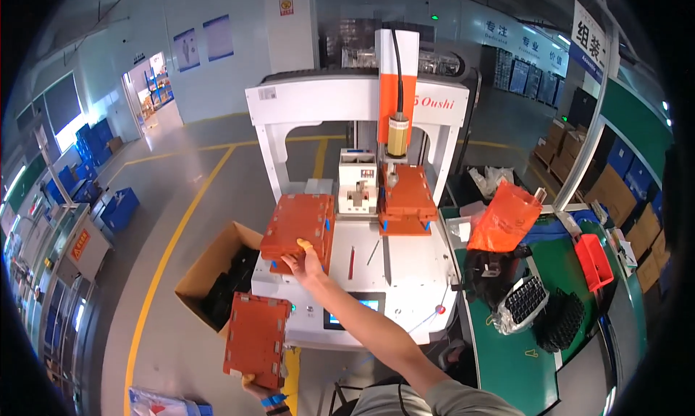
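The right hand [302,260] pinched the near edge of an orange fixture plate [298,230] at frame centre. At lower left, the left hand [255,385] gripped the bottom edge of a second orange plate [256,339], which stood above it.

A factory floor, an assembly hall: yellow lane lines [181,220] run across grey concrete, a white gantry machine [358,199] stands at a green-topped workbench [572,271], stacked blue crates [90,152] line the left wall, and cardboard cartons [615,191] pile up on the right.
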Tool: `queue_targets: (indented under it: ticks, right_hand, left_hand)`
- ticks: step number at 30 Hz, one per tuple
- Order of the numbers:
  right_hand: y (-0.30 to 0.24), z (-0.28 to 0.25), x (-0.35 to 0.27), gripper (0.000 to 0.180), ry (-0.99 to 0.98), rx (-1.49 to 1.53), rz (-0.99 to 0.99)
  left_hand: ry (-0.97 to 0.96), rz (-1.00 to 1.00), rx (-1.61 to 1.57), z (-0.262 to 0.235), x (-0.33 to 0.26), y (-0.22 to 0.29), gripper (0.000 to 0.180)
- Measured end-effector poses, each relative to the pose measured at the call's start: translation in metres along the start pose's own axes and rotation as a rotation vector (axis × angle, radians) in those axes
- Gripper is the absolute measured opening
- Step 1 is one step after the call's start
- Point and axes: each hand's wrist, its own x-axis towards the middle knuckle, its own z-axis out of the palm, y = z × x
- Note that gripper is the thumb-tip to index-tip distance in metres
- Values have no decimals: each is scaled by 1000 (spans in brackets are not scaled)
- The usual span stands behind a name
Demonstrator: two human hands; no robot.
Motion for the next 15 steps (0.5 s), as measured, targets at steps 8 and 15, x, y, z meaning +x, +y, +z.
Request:
queue_targets:
  ticks: [8, 15]
  right_hand:
    - [-5, 24, 16, 36, 21, -44, 39]
    - [12, 10, 19, 21, 138, -79, 61]
  left_hand:
    - [43, -36, 26, -11, -11, 3, 91]
    - [20, -85, 32, -1, -14, -2, 93]
